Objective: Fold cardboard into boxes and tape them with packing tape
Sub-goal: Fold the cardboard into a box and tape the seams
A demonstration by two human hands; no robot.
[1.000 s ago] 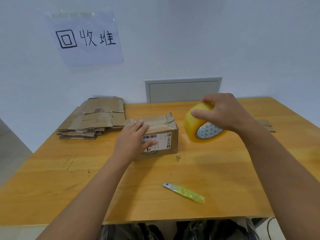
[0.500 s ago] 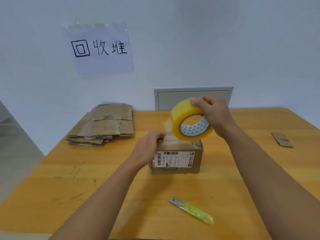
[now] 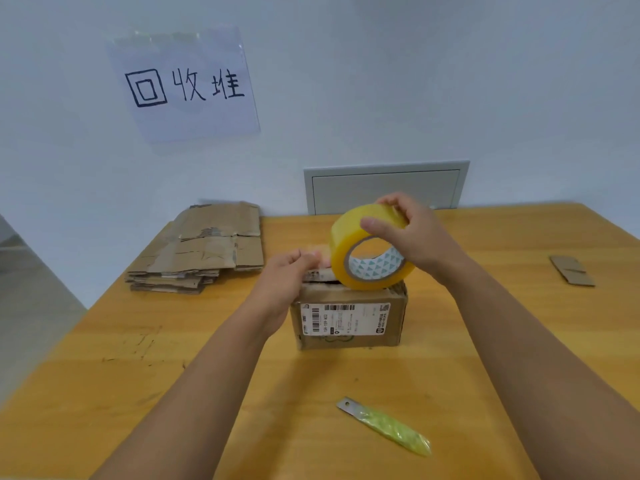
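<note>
A small folded cardboard box [image 3: 349, 323] with a white shipping label stands in the middle of the wooden table [image 3: 138, 358]. My right hand [image 3: 412, 237] grips a yellowish roll of packing tape [image 3: 367, 251] and holds it upright over the box's top. My left hand [image 3: 287, 282] rests at the box's top left edge, its fingertips pinching the clear free end of the tape beside the roll. The box's top flaps are mostly hidden behind the roll and my hands.
A stack of flattened cardboard [image 3: 204, 251] lies at the back left of the table. A box cutter with a green handle [image 3: 384, 426] lies near the front edge. A small cardboard scrap [image 3: 571, 270] sits at the right. A paper sign [image 3: 183, 86] hangs on the wall.
My right hand brought the tape roll from beside the box to above its top. My left hand went from lying flat on the box to pinching the tape end. The box was turned label-forward.
</note>
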